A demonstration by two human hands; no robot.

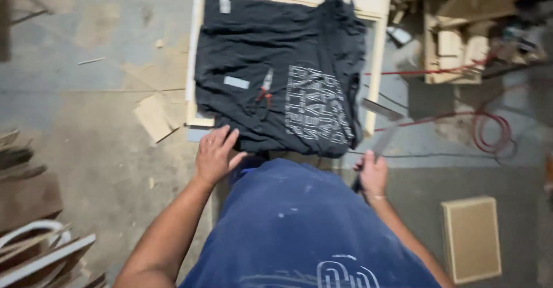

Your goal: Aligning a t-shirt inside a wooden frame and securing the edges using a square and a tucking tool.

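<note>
Left hand [216, 152] flat, fingers spread, palm down on near edge of a dark T-shirt [276, 69]; nothing gripped; shirt lies spread over a pale wooden frame [377, 63] that serves as the table, light print facing up on its right half; red-handled pliers [265, 89] rest on the shirt, apart from both hands; right hand [373, 175] closed around a long flat metal strip [383, 135] angled up toward the frame's right edge; red cable [489, 129] coiled on the floor further right; small wooden panel [472, 239] on floor near right arm.
</note>
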